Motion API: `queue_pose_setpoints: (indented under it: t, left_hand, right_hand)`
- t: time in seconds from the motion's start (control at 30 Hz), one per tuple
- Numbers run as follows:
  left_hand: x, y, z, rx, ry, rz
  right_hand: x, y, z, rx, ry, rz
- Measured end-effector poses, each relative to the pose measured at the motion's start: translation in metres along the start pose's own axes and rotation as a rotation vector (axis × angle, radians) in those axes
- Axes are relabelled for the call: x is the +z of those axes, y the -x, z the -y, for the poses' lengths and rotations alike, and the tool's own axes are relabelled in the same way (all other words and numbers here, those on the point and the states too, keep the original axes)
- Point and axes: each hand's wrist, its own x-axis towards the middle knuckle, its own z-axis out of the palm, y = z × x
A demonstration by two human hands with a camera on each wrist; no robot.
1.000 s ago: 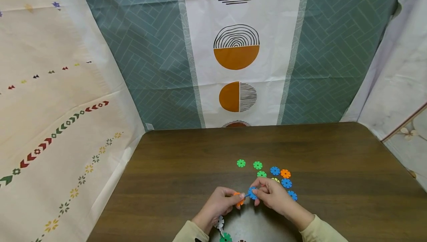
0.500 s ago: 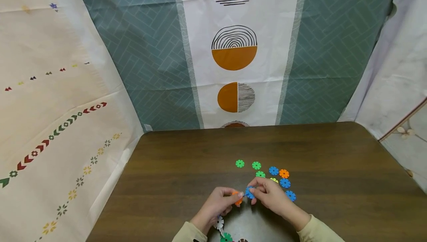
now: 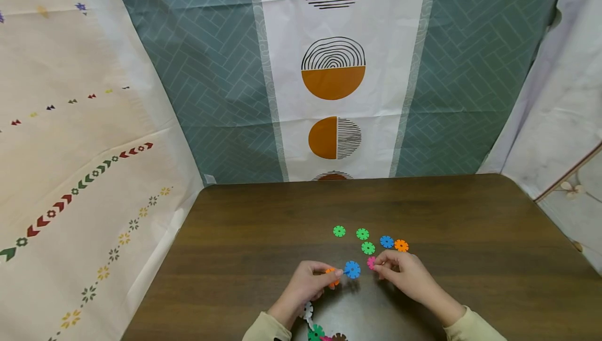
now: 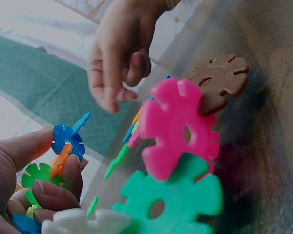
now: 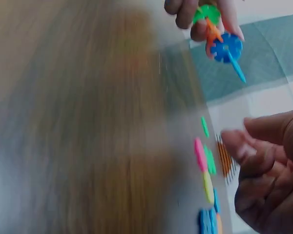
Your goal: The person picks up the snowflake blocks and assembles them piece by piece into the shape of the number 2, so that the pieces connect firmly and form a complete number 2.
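My left hand (image 3: 308, 286) pinches a chain of interlocking notched plastic discs near an orange disc (image 3: 332, 277). From that end a blue disc (image 3: 352, 269) sticks out freely, joined to a second blue disc (image 4: 66, 139). The chain runs back past a white disc (image 4: 83, 223), a green disc (image 4: 166, 200), a pink disc (image 4: 178, 129) and a brown disc (image 4: 224, 73). My right hand (image 3: 406, 275) is beside a loose pink disc (image 3: 371, 262), fingers loosely bent. In the right wrist view its fingers (image 5: 268, 161) hold nothing.
Beyond the hands, loose green discs (image 3: 362, 234), a blue disc (image 3: 386, 242) and an orange disc (image 3: 401, 245) lie on the brown wooden table (image 3: 254, 226). A yellow disc (image 5: 208, 187) and blue discs (image 5: 205, 222) lie near the right hand.
My right hand has let go of the blue disc and moved right, to the loose pink disc. The blue disc stays joined to the chain in my left hand, which has hardly moved.
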Motion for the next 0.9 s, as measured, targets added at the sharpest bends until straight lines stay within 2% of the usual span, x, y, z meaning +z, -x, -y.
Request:
queue_pose_setpoints:
  t: [0.17, 0.3, 0.47, 0.73, 0.9]
  left_hand:
    - [-0.001, 0.000, -0.001, -0.015, -0.010, 0.005]
    - [-0.001, -0.001, -0.001, -0.007, -0.001, 0.009]
    - [-0.001, -0.001, -0.001, -0.016, 0.012, 0.014]
    - [-0.001, -0.002, 0.000, -0.026, 0.000, 0.010]
    - [-0.001, -0.002, 0.000, -0.031, -0.014, 0.007]
  right_hand:
    - [-0.014, 0.008, -0.008, 0.087, 0.257, -0.082]
    - [-0.026, 0.013, -0.014, 0.179, 0.352, -0.086]
    - [-0.035, 0.019, -0.021, 0.267, 0.399, -0.058]
    - [-0.035, 0.019, -0.025, 0.257, 0.409, -0.025]
    - [-0.034, 0.018, -0.022, 0.267, 0.355, -0.008]
